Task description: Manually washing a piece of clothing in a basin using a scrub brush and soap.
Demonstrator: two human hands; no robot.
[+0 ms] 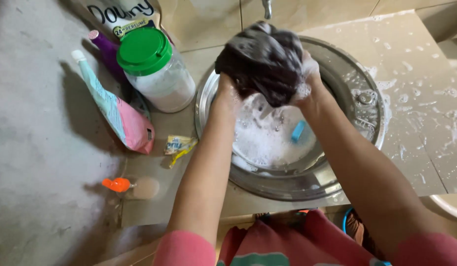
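Note:
Both my hands grip a bunched, wet dark cloth [263,59] above a round steel basin [287,184]. My left hand [227,91] clutches its left side, and my right hand [310,74], covered in suds, squeezes its right side. The basin holds white soapy foam [263,138] with a small blue object [298,131] floating in it. A tap [267,7] shows just above the cloth.
Left of the basin stand a clear jar with a green lid [154,69], a purple bottle [106,51], a pink-and-blue pouch [117,111] and a white refill pouch [122,15]. A yellow sachet [178,147] and an orange-capped bottle [132,186] lie nearer. The tiled surface [425,98] at right is wet.

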